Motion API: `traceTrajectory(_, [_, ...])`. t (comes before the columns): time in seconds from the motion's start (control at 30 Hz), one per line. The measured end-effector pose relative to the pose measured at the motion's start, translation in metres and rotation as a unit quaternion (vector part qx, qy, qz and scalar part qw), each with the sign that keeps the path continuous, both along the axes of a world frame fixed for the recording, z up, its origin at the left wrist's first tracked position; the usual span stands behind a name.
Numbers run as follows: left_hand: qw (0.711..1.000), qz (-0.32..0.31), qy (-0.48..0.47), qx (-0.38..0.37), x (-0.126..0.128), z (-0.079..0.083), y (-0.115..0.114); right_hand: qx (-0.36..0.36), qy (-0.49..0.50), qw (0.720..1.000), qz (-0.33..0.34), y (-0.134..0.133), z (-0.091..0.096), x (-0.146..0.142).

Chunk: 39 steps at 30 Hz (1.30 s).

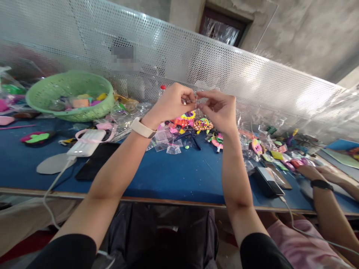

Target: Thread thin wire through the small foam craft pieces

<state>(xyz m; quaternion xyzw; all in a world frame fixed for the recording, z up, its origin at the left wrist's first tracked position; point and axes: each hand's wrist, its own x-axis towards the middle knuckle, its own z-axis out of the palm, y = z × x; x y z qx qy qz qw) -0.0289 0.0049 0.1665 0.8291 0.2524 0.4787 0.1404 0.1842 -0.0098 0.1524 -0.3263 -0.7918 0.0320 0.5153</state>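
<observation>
Raised above the back of the blue table (168,175), my left hand (178,102) and my right hand (218,106) nearly meet at the fingertips. Both are closed in a pinch. A thin, pale, wire-like piece (196,99) shows between them, too fine to name. A white band (143,128) circles my left wrist. Behind and below the hands lie colourful clay-like figures (203,125), partly covered by my hands. Small clear plastic bags (174,148) and a dark blue tool-like piece (192,139) lie just in front of those figures.
At the left stand a green basket (70,116) and a white power bank (86,144) with a cable, beside a black phone (97,162). A perforated metal screen (252,74) runs along the back. A co-worker's hands (311,173) and a black box-shaped device (267,182) are at right.
</observation>
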Motion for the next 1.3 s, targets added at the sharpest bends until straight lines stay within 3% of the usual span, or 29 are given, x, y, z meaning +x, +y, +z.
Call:
traceTrajectory(0.4, [1.000, -0.001, 0.005, 0.016, -0.004, 0.004, -0.012, 0.132, -0.100, 0.986, -0.031, -0.007, 0.005, 0.001])
traceTrajectory(0.67, [1.000, -0.004, 0.008, 0.018, -0.008, 0.007, -0.016, 0.125, -0.108, 0.984, -0.068, -0.015, 0.007, -0.005])
traceTrajectory(0.97, [0.999, 0.024, 0.004, 0.027, -0.007, 0.008, -0.020, 0.139, -0.093, 0.985, -0.036, -0.012, 0.005, -0.005])
traceTrajectory(1.2, [0.997, 0.066, 0.012, 0.040, -0.004, 0.009, -0.028, 0.222, -0.091, 0.971, -0.008, -0.005, 0.004, -0.001])
traceTrajectory(1.3, [0.996, 0.076, 0.014, 0.040, -0.004, 0.010, -0.031, 0.224, -0.099, 0.969, -0.016, -0.004, 0.004, -0.001])
